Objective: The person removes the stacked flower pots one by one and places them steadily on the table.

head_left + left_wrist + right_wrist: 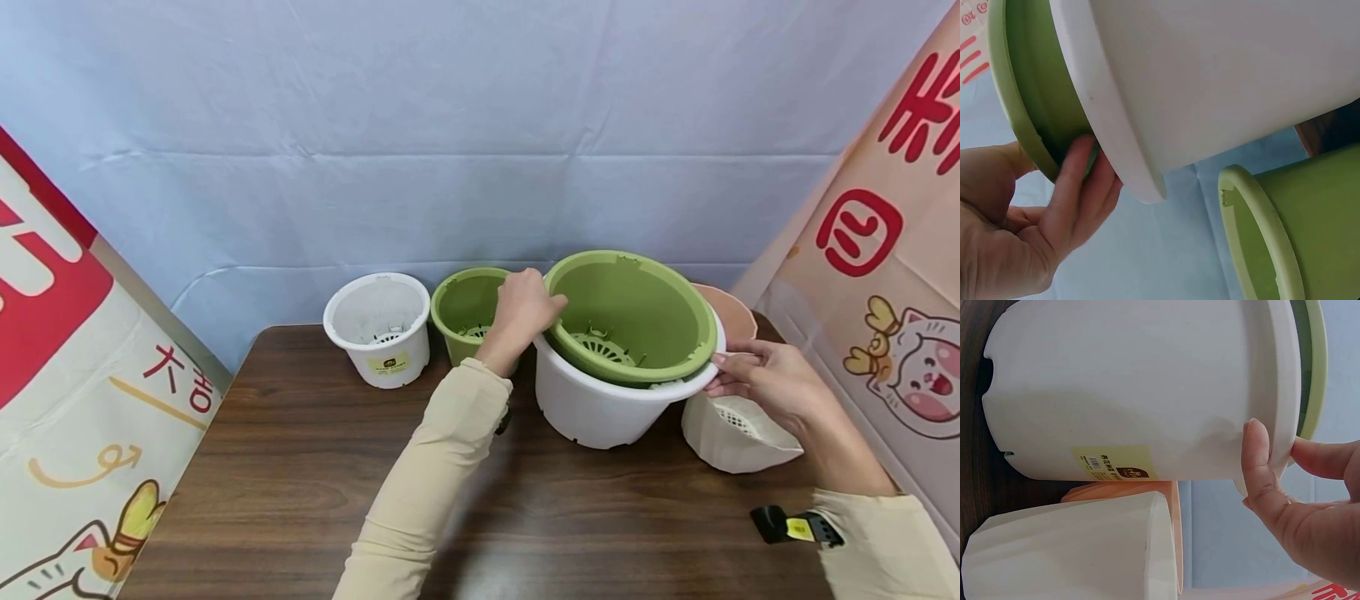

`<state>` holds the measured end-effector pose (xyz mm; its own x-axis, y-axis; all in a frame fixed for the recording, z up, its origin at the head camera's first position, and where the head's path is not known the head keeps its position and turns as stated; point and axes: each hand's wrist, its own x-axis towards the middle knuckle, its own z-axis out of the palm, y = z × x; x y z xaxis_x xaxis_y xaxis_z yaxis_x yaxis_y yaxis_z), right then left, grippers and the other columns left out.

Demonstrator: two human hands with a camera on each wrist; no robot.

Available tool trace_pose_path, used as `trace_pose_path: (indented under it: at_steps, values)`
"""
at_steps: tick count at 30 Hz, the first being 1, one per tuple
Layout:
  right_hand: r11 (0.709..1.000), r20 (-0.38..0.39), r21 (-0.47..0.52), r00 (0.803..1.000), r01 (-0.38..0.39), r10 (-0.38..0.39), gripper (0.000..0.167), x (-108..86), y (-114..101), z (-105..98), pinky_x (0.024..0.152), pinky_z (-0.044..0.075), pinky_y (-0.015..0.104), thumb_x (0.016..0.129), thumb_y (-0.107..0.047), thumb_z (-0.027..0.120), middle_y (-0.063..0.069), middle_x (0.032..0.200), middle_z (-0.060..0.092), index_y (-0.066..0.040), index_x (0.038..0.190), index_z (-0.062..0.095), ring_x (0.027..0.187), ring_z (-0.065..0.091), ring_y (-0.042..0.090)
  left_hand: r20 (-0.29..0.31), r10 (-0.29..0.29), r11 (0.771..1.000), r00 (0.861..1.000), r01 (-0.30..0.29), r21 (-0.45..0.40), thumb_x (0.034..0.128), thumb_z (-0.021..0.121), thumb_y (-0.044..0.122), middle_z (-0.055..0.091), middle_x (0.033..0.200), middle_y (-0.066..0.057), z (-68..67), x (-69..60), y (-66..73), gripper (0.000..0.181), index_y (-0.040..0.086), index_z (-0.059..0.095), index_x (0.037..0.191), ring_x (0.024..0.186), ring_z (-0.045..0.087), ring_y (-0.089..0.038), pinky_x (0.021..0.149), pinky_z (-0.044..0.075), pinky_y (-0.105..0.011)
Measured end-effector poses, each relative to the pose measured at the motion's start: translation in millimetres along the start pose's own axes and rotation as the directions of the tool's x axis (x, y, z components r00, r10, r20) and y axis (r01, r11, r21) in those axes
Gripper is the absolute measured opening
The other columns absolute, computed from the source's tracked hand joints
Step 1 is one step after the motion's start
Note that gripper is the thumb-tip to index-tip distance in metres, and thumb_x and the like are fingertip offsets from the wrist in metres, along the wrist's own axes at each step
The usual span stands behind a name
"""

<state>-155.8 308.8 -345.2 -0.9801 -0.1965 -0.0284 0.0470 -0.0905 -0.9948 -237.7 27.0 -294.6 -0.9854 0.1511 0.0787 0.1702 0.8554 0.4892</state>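
Observation:
A large green plastic flowerpot (pixel 645 312) sits tilted inside a large white flowerpot (pixel 600 408), its rim standing above the white one on the left. My left hand (pixel 520 312) pinches the green pot's left rim; in the left wrist view its fingers (pixel 1072 187) reach under that rim, close to the white rim. With thumb and fingers my right hand (pixel 776 383) holds the right rim of the white pot. A yellow label (pixel 1114 463) shows on the white pot's side in the right wrist view. Slotted drainage holes are visible in the green pot's bottom.
Left of the nested pair stand a small white pot (pixel 378 310) with a yellow label and a small green pot (pixel 459 321). Close on the right are a cream fluted pot (pixel 723 446) and a peach pot (pixel 731 310). All stand on a brown wooden table (pixel 300 483) against a pale backdrop.

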Motion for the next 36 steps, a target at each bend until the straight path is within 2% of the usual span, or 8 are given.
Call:
trace_pose_path:
  at_steps: [5, 8, 15, 25, 28, 36]
  values:
    - [1.0, -0.007, -0.001, 1.0, -0.008, 0.008, 0.014, 0.4, -0.7, 0.2, 0.06, 0.054, 0.028, 0.091, 0.007, 0.046, 0.012, 0.072, 0.063, -0.004, 0.09, 0.055, 0.063, 0.064, 0.021, -0.018, -0.017, 0.999, 1.0, 0.017, -0.05, 0.0851, 0.06, 0.027, 0.034, 0.051, 0.001, 0.2, -0.3, -2.8, 0.04, 0.012, 0.038, 0.055, 0.054, 0.042, -0.015, 0.057, 0.041, -0.026]
    - [1.0, -0.009, 0.0, 1.0, -0.014, 0.014, 0.014, 0.6, -1.1, 0.5, 0.06, 0.054, 0.029, 0.091, 0.007, 0.047, 0.012, 0.072, 0.063, -0.004, 0.09, 0.055, 0.063, 0.064, 0.021, -0.029, -0.02, 0.998, 0.999, 0.019, -0.062, 0.0847, 0.061, 0.027, 0.033, 0.051, 0.001, 0.4, -0.4, -4.0, 0.041, 0.012, 0.037, 0.054, 0.053, 0.041, -0.015, 0.055, 0.04, -0.026]
    - [1.0, -0.01, 0.017, 1.0, -0.013, 0.013, 0.016, 1.0, -1.5, 1.0, 0.06, 0.054, 0.029, 0.091, 0.007, 0.047, 0.012, 0.072, 0.063, -0.006, 0.089, 0.057, 0.063, 0.064, 0.021, -0.033, -0.03, 0.997, 0.999, 0.028, -0.074, 0.0832, 0.062, 0.028, 0.042, 0.055, 0.0, -0.7, -1.0, -5.3, 0.039, 0.012, 0.041, 0.056, 0.059, 0.047, -0.017, 0.06, 0.042, -0.027]
    - [1.0, -0.003, 0.026, 1.0, -0.002, 0.002, 0.017, 0.3, 0.0, 0.6, 0.061, 0.054, 0.029, 0.091, 0.008, 0.046, 0.012, 0.073, 0.063, -0.005, 0.089, 0.057, 0.064, 0.064, 0.021, -0.016, -0.042, 0.991, 0.999, 0.04, -0.126, 0.0828, 0.064, 0.028, 0.056, 0.052, 0.0, -0.4, -2.3, -6.1, 0.035, 0.01, 0.051, 0.055, 0.058, 0.053, -0.016, 0.059, 0.042, -0.025]
    - [0.999, 0.006, 0.034, 1.0, 0.008, -0.009, 0.019, 0.3, 0.6, 0.7, 0.061, 0.054, 0.029, 0.091, 0.009, 0.045, 0.012, 0.074, 0.063, -0.006, 0.088, 0.058, 0.064, 0.064, 0.021, -0.004, -0.052, 0.99, 0.999, 0.051, -0.131, 0.0821, 0.065, 0.029, 0.053, 0.048, 0.0, -0.7, -2.0, -6.6, 0.04, 0.011, 0.047, 0.051, 0.056, 0.054, -0.016, 0.057, 0.042, -0.024]
    - [1.0, -0.002, 0.027, 1.0, 0.005, -0.005, 0.018, -0.5, -0.2, 2.0, 0.062, 0.054, 0.029, 0.091, 0.008, 0.045, 0.012, 0.074, 0.063, -0.005, 0.088, 0.058, 0.064, 0.064, 0.021, 0.019, -0.063, 0.989, 0.998, 0.065, -0.129, 0.0812, 0.066, 0.028, 0.045, 0.05, 0.001, -2.1, -1.6, -6.0, 0.037, 0.011, 0.045, 0.056, 0.052, 0.048, -0.015, 0.051, 0.039, -0.023]
